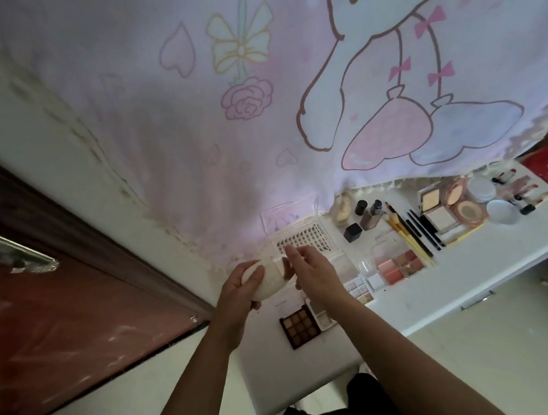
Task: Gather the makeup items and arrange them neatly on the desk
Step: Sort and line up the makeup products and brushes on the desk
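My left hand (241,287) grips a cream, egg-shaped case (268,282) above the left end of the white desk (448,289). My right hand (307,265) touches the case's right end, fingers bent over it; whether it pinches a part is unclear. Just behind the hands lies a false-lash tray (304,238). A brown eyeshadow palette (299,326) sits below the hands. To the right lie a pink blush palette (399,266), brushes and pencils (413,231), bottles (368,216), powder compacts (451,202) and lipsticks (526,193).
A pink cartoon-print cloth (285,85) hangs behind the desk, its hem brushing the back edge. A dark brown door frame (79,238) and reddish door stand left. The desk's near edge carries a drawer handle (477,301). Pale floor lies below.
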The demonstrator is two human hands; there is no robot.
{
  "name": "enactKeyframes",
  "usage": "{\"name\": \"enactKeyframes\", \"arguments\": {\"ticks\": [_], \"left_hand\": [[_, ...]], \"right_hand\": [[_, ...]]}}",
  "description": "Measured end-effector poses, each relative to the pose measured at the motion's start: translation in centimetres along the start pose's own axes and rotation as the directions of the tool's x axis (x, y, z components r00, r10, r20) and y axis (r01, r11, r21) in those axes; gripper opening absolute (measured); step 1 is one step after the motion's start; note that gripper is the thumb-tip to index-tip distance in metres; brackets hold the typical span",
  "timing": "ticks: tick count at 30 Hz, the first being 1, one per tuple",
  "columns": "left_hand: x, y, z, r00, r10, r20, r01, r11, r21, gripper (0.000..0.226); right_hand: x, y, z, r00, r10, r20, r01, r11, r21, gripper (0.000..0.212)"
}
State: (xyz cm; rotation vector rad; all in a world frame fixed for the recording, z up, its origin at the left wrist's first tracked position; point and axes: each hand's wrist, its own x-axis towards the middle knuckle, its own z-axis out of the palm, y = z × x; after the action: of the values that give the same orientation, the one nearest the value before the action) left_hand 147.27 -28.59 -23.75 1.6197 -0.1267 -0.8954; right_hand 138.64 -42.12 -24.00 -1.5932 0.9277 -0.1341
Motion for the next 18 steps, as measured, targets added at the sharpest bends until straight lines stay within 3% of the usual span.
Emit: {"name": "enactKeyframes", "arguments": {"ticks": [4, 9, 12, 14, 16, 18], "left_hand": [[-0.5, 2.2, 1.2, 0.995, 0.042, 0.091, -0.051, 0.993, 0.104, 0.017], [0.0, 4.6, 3.9, 0.998, 0.049, -0.039, -0.042, 0.986, 0.159, 0.019], [0.4, 5.9, 5.1, 0.989, -0.144, -0.013, 0.144, 0.990, 0.003, 0.019], [0.7, 6.5, 5.3, 0.957, -0.280, 0.081, 0.290, 0.945, -0.152, 0.019], [0.7, 7.1, 5.7, 0.945, -0.301, 0.126, 0.321, 0.926, -0.198, 0.022], [0.5, 7.6, 6.4, 0.970, -0.213, 0.115, 0.231, 0.958, -0.171, 0.030]], "right_hand": [[-0.2, -0.8, -1.2, 0.999, -0.043, -0.027, 0.041, 0.996, -0.078, 0.040], [-0.6, -1.7, -2.2, 0.987, -0.137, -0.082, 0.127, 0.985, -0.113, 0.038], [-0.8, -2.4, -3.4, 0.967, -0.222, -0.128, 0.203, 0.969, -0.143, 0.036], [-1.2, -3.2, -4.2, 0.933, -0.332, -0.138, 0.298, 0.929, -0.218, 0.031], [-1.3, -3.6, -4.9, 0.898, -0.412, -0.153, 0.364, 0.892, -0.267, 0.027], [-1.0, -3.7, -5.3, 0.907, -0.373, -0.197, 0.331, 0.918, -0.217, 0.028]]}}
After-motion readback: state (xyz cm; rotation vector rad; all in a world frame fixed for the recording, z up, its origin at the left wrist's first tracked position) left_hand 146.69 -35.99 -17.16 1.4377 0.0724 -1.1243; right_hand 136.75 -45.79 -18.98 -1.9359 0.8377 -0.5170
